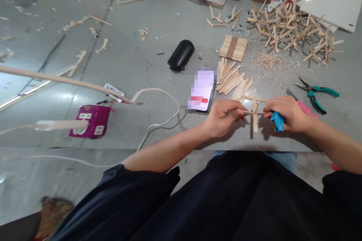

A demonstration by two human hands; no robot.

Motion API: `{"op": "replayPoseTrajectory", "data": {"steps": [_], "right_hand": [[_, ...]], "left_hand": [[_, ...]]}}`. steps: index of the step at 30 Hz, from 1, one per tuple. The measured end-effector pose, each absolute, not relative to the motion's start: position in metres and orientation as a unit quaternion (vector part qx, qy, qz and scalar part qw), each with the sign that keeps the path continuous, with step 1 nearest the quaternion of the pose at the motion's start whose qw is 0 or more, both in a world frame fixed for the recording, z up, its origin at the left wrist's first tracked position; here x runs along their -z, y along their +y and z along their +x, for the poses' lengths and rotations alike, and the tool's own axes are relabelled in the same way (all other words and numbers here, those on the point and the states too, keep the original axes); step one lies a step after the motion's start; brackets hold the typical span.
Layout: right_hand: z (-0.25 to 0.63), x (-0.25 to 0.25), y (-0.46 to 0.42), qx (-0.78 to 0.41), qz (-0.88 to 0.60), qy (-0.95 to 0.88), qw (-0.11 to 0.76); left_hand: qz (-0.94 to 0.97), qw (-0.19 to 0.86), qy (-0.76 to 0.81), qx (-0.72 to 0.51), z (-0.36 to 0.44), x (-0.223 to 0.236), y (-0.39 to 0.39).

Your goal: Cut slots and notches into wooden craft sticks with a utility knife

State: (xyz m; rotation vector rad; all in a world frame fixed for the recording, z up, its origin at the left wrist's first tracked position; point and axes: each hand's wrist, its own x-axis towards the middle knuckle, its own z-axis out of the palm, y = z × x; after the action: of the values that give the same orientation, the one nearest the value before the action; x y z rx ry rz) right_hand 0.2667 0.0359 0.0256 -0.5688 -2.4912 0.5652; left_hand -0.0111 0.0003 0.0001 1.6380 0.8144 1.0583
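Note:
Near the table's front edge I hold a small cross of wooden craft sticks (255, 123). My left hand (224, 117) pinches the left end of its sideways stick between thumb and fingers. The right end is gripped by my right hand (285, 112), its fingers curled. A crumpled-looking blue piece (277, 121) also sits against the right fingers; what it is, I cannot make out. Just beyond my hands, loose craft sticks (230, 77) lie fanned out, with a banded bundle of sticks (233, 48) behind them.
Joined stick pieces (291, 26) form a pile at the back right, by wood shavings (267, 60). Teal-handled pliers (316, 92) and a pink-handled tool (307, 110) lie right. A phone (202, 90), a black case (181, 55) and a purple power socket block (90, 120) are left.

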Motion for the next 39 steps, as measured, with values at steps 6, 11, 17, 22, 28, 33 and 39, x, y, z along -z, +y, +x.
{"op": "replayPoseTrajectory", "data": {"steps": [6, 11, 17, 22, 28, 33, 39], "right_hand": [[0.286, -0.016, 0.053, -0.151, -0.305, -0.913, 0.224], [0.319, -0.016, 0.09, -0.066, -0.564, -0.797, 0.204], [0.337, -0.017, 0.112, -0.057, -0.59, -0.763, 0.259], [0.328, -0.009, 0.1, -0.056, -0.56, -0.792, 0.235], [0.316, -0.004, 0.092, -0.075, -0.531, -0.825, 0.179], [0.309, 0.002, 0.084, -0.074, -0.462, -0.871, 0.147], [0.281, 0.004, 0.063, -0.081, -0.311, -0.944, 0.081]], "left_hand": [[0.753, 0.286, 0.438, -0.399, -0.017, 0.001, 0.009], [0.788, 0.161, 0.526, -0.275, -0.019, 0.012, 0.021], [0.806, 0.091, 0.554, -0.187, -0.013, 0.018, 0.031], [0.797, 0.101, 0.562, -0.195, -0.015, 0.023, 0.036], [0.781, 0.124, 0.576, -0.207, -0.02, 0.025, 0.039], [0.778, 0.129, 0.577, -0.212, -0.023, 0.025, 0.041], [0.79, 0.141, 0.557, -0.214, -0.025, 0.023, 0.039]]}}
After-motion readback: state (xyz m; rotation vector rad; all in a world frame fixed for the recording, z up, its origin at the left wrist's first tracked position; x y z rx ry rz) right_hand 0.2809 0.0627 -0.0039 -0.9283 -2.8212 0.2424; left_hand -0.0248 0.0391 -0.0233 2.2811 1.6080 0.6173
